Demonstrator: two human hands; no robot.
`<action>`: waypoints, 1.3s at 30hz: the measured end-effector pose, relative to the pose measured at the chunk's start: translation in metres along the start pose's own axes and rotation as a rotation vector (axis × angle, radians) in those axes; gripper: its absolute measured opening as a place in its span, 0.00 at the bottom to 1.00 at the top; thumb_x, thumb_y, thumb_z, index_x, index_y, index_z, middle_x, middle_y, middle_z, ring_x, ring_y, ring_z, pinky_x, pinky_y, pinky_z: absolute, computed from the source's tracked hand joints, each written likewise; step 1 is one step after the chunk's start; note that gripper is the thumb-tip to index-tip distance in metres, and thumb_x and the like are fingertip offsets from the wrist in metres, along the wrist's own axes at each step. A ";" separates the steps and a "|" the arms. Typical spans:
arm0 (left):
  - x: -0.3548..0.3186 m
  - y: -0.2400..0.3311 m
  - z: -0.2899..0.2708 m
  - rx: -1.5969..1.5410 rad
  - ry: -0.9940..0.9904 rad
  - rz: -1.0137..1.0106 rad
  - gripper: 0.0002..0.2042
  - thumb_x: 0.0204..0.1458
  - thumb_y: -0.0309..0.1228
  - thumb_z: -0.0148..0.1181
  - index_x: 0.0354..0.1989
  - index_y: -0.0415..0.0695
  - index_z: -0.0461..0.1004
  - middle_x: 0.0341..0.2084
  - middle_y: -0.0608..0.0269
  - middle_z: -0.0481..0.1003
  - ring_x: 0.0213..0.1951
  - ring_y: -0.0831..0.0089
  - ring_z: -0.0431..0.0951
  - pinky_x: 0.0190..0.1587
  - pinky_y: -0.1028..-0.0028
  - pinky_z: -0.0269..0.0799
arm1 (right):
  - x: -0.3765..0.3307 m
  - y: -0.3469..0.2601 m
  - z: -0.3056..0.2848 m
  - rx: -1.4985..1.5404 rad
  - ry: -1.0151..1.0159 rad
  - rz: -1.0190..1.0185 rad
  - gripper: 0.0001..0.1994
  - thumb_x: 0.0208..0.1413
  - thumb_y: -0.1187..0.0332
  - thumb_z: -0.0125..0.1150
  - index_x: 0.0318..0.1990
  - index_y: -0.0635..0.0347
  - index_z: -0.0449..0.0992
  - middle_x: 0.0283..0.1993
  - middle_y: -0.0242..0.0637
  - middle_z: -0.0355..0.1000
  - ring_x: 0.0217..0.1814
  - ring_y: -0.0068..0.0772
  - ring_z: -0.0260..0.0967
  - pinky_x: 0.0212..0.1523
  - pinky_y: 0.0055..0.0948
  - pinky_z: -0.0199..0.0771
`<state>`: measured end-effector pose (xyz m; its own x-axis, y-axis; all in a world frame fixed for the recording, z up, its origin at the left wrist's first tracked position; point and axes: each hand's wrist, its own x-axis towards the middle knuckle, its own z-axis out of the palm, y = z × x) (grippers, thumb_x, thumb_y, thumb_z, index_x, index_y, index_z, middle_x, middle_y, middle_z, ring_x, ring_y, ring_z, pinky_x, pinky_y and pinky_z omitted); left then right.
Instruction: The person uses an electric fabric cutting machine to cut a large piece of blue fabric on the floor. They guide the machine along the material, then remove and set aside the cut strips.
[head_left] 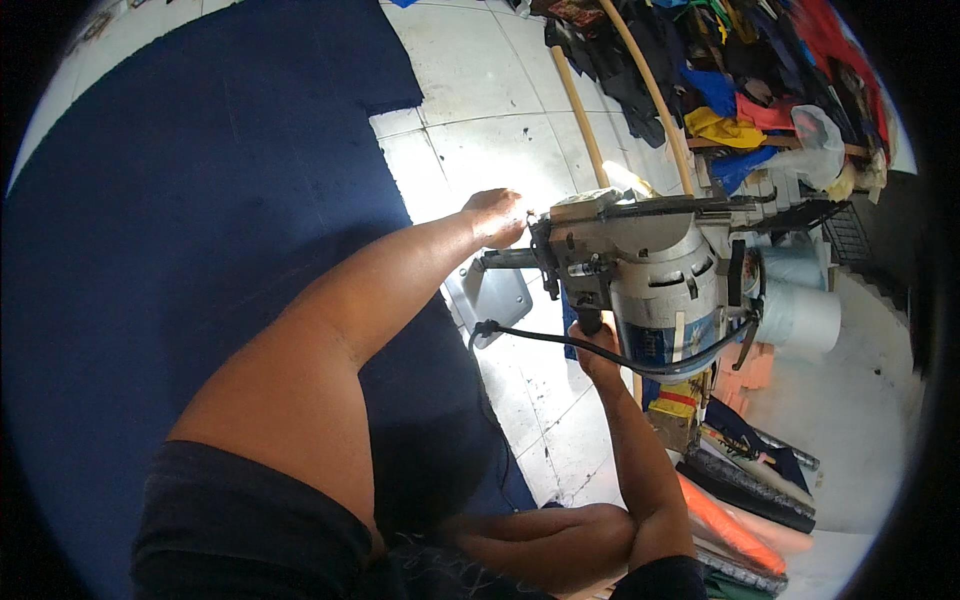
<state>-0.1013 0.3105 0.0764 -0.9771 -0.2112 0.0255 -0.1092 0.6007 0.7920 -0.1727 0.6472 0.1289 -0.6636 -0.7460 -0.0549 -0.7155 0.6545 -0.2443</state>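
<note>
A straight-knife cloth cutting machine (660,260) with a grey motor housing stands right of centre, its flat metal base plate (492,297) at the edge of the fabric. My right hand (597,352) is wrapped round the machine's dark handle, below the housing. Close to the machine's front end, my left hand (497,217) is closed, its fingers curled; glare and the hand itself hide what they grip. Dark blue fabric (200,190) lies spread under my left arm, with a stepped cut edge along its right side. A black power cable (560,339) loops from the motor toward the floor.
White floor tiles (470,60) show beside the fabric. Two wooden poles (580,115) lean near a heap of coloured cloth scraps (740,125) at the back right. Pale buckets (805,318) and fabric rolls (735,530) stand and lie along the right. My bent leg (560,545) is near.
</note>
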 end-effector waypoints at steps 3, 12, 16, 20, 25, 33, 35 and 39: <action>0.004 -0.021 0.002 -0.142 0.020 0.027 0.14 0.53 0.34 0.49 0.44 0.53 0.78 0.41 0.57 0.80 0.44 0.58 0.80 0.46 0.60 0.74 | 0.008 -0.026 0.000 0.165 -0.014 0.058 0.17 0.50 0.55 0.60 0.21 0.57 0.66 0.18 0.30 0.56 0.23 0.23 0.61 0.24 0.29 0.61; 0.001 -0.017 -0.007 -0.291 0.029 0.046 0.11 0.55 0.36 0.50 0.41 0.53 0.79 0.39 0.58 0.80 0.44 0.57 0.79 0.47 0.60 0.73 | 0.009 -0.053 -0.009 0.097 -0.053 0.358 0.15 0.47 0.57 0.58 0.20 0.59 0.69 0.17 0.31 0.61 0.21 0.24 0.62 0.25 0.32 0.65; -0.001 -0.012 -0.007 -0.253 0.077 0.043 0.12 0.56 0.35 0.49 0.42 0.52 0.79 0.40 0.58 0.80 0.46 0.59 0.79 0.49 0.61 0.73 | 0.007 -0.039 -0.005 -0.052 -0.054 0.509 0.15 0.49 0.59 0.58 0.19 0.58 0.67 0.16 0.28 0.60 0.20 0.22 0.60 0.24 0.31 0.62; -0.003 -0.011 -0.007 -0.273 0.035 0.013 0.13 0.58 0.37 0.48 0.44 0.52 0.79 0.42 0.59 0.80 0.47 0.60 0.79 0.51 0.61 0.73 | 0.004 -0.031 -0.003 -0.019 -0.009 0.423 0.15 0.50 0.60 0.58 0.19 0.59 0.68 0.16 0.28 0.60 0.20 0.21 0.61 0.24 0.30 0.62; -0.004 -0.014 -0.002 -0.314 0.044 -0.010 0.13 0.59 0.36 0.49 0.45 0.52 0.79 0.43 0.59 0.80 0.48 0.60 0.79 0.52 0.62 0.73 | 0.007 -0.041 -0.002 -0.037 -0.014 0.430 0.13 0.49 0.61 0.59 0.19 0.58 0.67 0.17 0.28 0.61 0.20 0.21 0.61 0.23 0.30 0.62; -0.002 -0.011 -0.002 -0.268 0.056 -0.005 0.10 0.58 0.34 0.48 0.40 0.51 0.77 0.39 0.56 0.80 0.44 0.57 0.79 0.48 0.60 0.73 | -0.001 0.003 0.005 -0.126 0.065 0.317 0.11 0.47 0.62 0.59 0.23 0.61 0.71 0.17 0.31 0.61 0.20 0.27 0.64 0.25 0.33 0.65; -0.006 -0.020 0.001 -0.250 0.084 -0.044 0.10 0.57 0.33 0.48 0.40 0.50 0.77 0.38 0.56 0.80 0.44 0.57 0.79 0.47 0.60 0.74 | 0.014 -0.068 -0.008 -0.069 0.019 0.386 0.12 0.47 0.62 0.59 0.25 0.62 0.72 0.16 0.33 0.62 0.21 0.30 0.66 0.26 0.35 0.66; -0.002 -0.014 0.001 -0.263 0.067 -0.006 0.10 0.55 0.31 0.49 0.39 0.52 0.77 0.37 0.56 0.80 0.42 0.57 0.80 0.46 0.59 0.74 | 0.014 -0.092 -0.021 -0.028 0.046 0.412 0.14 0.47 0.60 0.59 0.24 0.63 0.72 0.17 0.36 0.64 0.22 0.34 0.68 0.28 0.38 0.68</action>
<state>-0.0979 0.3033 0.0650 -0.9613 -0.2701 0.0540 -0.0550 0.3804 0.9232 -0.1209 0.5792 0.1711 -0.9043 -0.4154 -0.0989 -0.3935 0.9006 -0.1844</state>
